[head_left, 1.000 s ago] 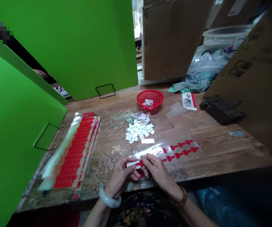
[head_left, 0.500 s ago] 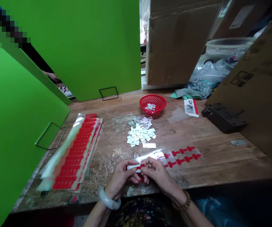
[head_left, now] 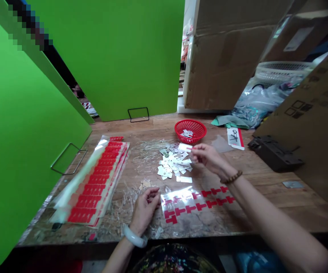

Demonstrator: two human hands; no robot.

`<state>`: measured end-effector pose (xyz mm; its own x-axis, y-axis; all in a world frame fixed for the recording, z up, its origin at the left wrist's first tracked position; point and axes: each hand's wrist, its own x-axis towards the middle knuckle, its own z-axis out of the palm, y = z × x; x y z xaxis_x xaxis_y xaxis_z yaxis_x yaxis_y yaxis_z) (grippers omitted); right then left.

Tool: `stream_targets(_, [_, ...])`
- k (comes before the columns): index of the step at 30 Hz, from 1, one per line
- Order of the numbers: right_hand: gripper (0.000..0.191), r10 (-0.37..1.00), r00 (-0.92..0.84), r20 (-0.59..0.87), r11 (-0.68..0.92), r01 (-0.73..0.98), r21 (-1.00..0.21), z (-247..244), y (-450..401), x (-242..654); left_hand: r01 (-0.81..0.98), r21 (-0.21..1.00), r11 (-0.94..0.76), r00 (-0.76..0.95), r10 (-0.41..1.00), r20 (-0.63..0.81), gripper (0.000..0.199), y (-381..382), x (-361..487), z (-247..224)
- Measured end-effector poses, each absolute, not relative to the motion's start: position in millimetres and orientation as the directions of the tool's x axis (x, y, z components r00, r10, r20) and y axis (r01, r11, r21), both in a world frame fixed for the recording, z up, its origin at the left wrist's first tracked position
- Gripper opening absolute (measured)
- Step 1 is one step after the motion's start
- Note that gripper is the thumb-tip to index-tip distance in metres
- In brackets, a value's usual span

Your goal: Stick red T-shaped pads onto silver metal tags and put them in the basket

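Observation:
My right hand [head_left: 209, 156] pinches a small white card [head_left: 185, 147] with a bit of red at the gripped end. It holds the card over the far side of a loose pile of white and silvery cards [head_left: 175, 165], just in front of a red plastic basket [head_left: 190, 131] with similar cards inside. Nothing shows in my left hand [head_left: 147, 206], which rests on the table with loosely bent fingers and the thumb apart. Beside its fingertips lies a clear sheet [head_left: 185, 194] carrying rows of red T-shaped stickers [head_left: 191, 209].
A stack of red sticker sheets [head_left: 95, 182] lies at the left. Green panels [head_left: 112, 57] and a cardboard box [head_left: 223, 64] border the table. At the right are a dark metal block [head_left: 276, 153], a printed card [head_left: 235, 138] and plastic bags [head_left: 255, 102].
My hands have parted. The right has carried the white card forward to the pile; the left has stayed near the table's front, its fingers off the card. The view has shifted slightly.

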<state>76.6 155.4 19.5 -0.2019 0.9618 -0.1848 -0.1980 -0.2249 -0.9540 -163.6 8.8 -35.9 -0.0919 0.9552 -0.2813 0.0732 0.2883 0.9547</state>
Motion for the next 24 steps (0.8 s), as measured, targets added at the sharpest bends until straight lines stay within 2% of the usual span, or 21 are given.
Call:
stream_targets(2, [0.005,0.987,-0.11,-0.12,-0.144,-0.247,-0.958,38.8,188.7,86.0,0.153,0.964,0.219,-0.127,0.971,-0.201,0.03,7.9,-166.7,-42.9])
stream_targets(5, [0.007,0.998,0.005,-0.058,-0.055,-0.272,-0.961,57.3,222.1,93.9,0.226,0.958,0.174,-0.138,0.98,-0.145,0.03,8.6,-168.5,-49.1])
stream_targets(8, [0.009,0.998,0.051,-0.047,-0.034,-0.231,-0.972,56.5,225.3,89.4,0.267,0.949,0.17,-0.135,0.981,-0.138,0.03,13.4,-168.3,-50.5])
stream_targets(12, [0.021,0.997,-0.044,-0.065,-0.069,-0.103,-0.992,30.7,181.9,69.7,0.302,0.943,0.142,-0.114,0.987,-0.112,0.028,18.7,-168.2,-51.6])
stream_targets(16, [0.016,0.972,-0.212,-0.101,-0.092,0.052,-0.994,-5.2,109.7,54.2,0.337,0.935,0.109,-0.107,0.991,-0.077,0.026,17.1,-167.8,-54.4])
stream_targets(17, [0.014,0.964,-0.256,-0.07,-0.033,0.145,-0.989,-13.9,91.6,52.4,0.34,0.934,0.111,-0.109,0.991,-0.078,0.026,16.3,-167.1,-54.5])
stream_targets(20, [0.014,0.966,-0.257,-0.036,0.053,0.33,-0.942,-37.2,44.4,50.0,0.343,0.931,0.126,-0.11,0.99,-0.093,0.025,14.8,-163.6,-52.2])
stream_targets(24, [0.013,0.976,-0.216,0.027,0.107,0.368,-0.924,-58.8,3.2,47.8,0.324,0.931,0.168,-0.11,0.984,-0.139,0.029,15.3,-158.3,-46.6])
